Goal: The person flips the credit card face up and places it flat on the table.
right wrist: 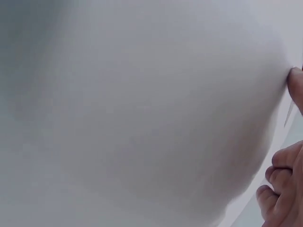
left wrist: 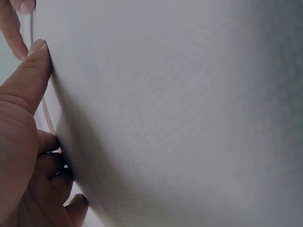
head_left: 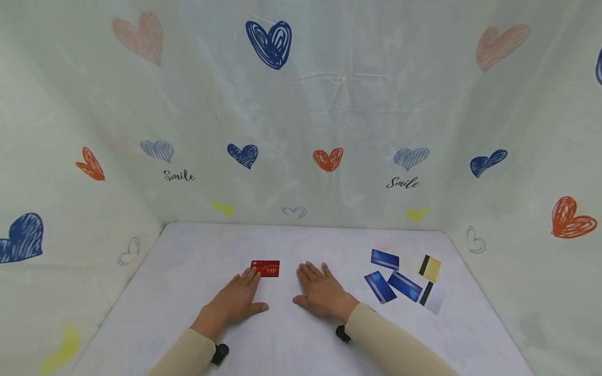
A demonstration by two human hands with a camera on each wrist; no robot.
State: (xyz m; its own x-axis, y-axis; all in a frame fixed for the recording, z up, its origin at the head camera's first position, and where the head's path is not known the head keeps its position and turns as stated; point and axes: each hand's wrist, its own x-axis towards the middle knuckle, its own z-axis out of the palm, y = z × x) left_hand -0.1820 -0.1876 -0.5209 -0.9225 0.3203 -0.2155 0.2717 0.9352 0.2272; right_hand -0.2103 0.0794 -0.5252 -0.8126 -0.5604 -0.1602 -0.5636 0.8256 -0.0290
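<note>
A red card [head_left: 269,269] printed "VIP" lies flat on the white table, left of its middle. My left hand [head_left: 237,296] rests palm down with its fingers extended, fingertips over the card's lower left corner. In the left wrist view the thumb [left wrist: 33,71] reaches along the white surface. My right hand [head_left: 323,293] lies flat on the table to the right of the card, apart from it, fingers straight and thumb out to the side. Only its thumb [right wrist: 296,87] and some fingers show at the edge of the right wrist view.
On the right of the table [head_left: 188,250] lie several cards: blue ones such as the blue card [head_left: 380,287], a yellow card [head_left: 431,269] with a black stripe, and a white card [head_left: 433,299] with a black stripe. A heart-printed white curtain [head_left: 301,104] stands behind and beside the table.
</note>
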